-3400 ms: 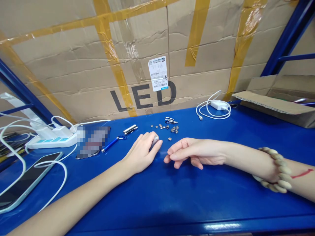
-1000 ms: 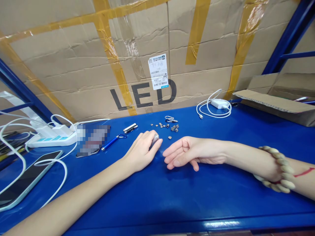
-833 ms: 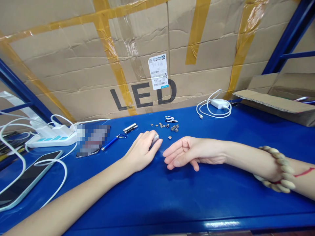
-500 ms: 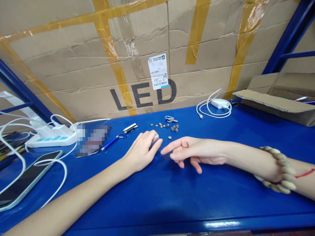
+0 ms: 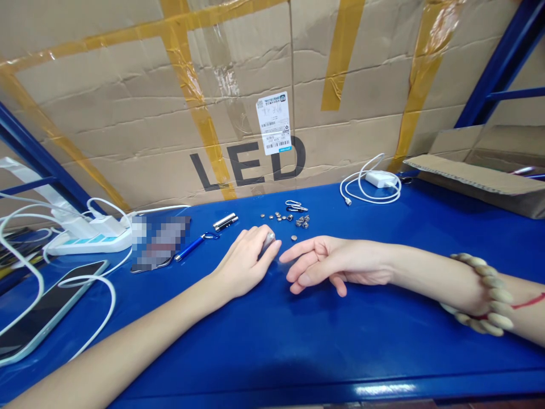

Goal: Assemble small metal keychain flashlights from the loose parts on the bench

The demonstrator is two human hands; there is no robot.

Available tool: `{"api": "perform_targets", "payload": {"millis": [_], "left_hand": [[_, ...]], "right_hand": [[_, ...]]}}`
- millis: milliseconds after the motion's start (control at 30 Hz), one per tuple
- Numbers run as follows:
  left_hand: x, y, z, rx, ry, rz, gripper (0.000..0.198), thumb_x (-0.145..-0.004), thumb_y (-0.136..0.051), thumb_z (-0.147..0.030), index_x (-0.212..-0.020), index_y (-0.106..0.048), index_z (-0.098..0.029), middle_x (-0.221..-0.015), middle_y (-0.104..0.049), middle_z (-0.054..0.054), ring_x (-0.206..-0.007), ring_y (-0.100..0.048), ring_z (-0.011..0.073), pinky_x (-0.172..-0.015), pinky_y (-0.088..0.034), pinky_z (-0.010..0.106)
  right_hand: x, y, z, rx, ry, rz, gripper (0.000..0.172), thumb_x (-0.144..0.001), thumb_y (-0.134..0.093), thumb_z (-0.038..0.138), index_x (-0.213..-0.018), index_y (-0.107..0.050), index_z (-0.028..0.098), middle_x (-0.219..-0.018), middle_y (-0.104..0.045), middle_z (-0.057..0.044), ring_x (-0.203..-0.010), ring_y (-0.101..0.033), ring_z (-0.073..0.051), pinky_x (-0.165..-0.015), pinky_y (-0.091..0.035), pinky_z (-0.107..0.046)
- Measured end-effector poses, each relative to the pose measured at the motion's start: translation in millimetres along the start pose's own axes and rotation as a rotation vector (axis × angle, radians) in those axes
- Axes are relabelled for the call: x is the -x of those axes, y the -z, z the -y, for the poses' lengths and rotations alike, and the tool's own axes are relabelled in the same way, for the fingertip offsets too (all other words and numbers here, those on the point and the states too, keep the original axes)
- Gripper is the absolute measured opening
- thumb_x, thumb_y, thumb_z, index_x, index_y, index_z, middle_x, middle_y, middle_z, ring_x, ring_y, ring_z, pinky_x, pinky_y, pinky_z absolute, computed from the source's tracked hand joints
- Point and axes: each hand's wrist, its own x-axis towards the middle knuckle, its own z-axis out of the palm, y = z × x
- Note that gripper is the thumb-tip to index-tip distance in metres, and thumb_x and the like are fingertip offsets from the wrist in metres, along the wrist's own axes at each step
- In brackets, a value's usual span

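My left hand [image 5: 242, 262] rests on the blue tabletop, closed round a small silvery tube [image 5: 269, 239]; only its end shows between thumb and index finger. To its right, my right hand [image 5: 330, 264] hovers above the table with bent fingers apart, holding nothing. One coin-like metal disc [image 5: 294, 238] lies just beyond my right fingertips. Farther back is a scatter of button-cell-like discs [image 5: 277, 216] and small round metal pieces [image 5: 303, 222]. Silver carabiner clips [image 5: 294, 205] lie behind them. Left of these are silver tubes [image 5: 225, 222] and a blue penlight-like tube [image 5: 190, 248] with a clip.
A large cardboard box [image 5: 361, 130] stands along the back. At left are a power strip [image 5: 91, 243] with white cables, a phone [image 5: 51, 309] and a blurred flat packet [image 5: 164, 244]. At right lie a white charger with cable [image 5: 380, 180] and an open carton [image 5: 477, 182].
The fingers of my right hand have shifted, with the middle finger and thumb now extended farther to the left. My left hand keeps its place and its grip.
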Motion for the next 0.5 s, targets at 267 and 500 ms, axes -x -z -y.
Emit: {"api": "perform_targets", "payload": {"millis": [267, 500], "left_hand": [[-0.2, 0.0, 0.2, -0.005, 0.0, -0.001, 0.024, -0.093, -0.031, -0.034, -0.086, -0.048, -0.019, -0.084, -0.057, 0.002, -0.077, -0.051, 0.0186, -0.075, -0.038, 0.036], [-0.5, 0.5, -0.1, -0.003, 0.002, 0.0, 0.024, -0.093, -0.031, -0.034, -0.087, -0.049, -0.018, -0.084, -0.056, 0.003, -0.077, -0.051, 0.0188, -0.074, -0.038, 0.036]], "right_hand": [[0.3, 1.1, -0.5, 0.013, -0.001, 0.02, 0.052, -0.07, -0.071, 0.014, -0.119, -0.052, 0.016, -0.104, -0.065, -0.006, -0.09, -0.066, -0.016, -0.042, -0.052, -0.007], [0.0, 0.0, 0.4, -0.014, -0.003, 0.013, 0.046, -0.07, -0.07, 0.011, -0.113, -0.055, 0.016, -0.092, -0.068, -0.003, -0.085, -0.068, -0.015, -0.041, -0.052, -0.008]]}}
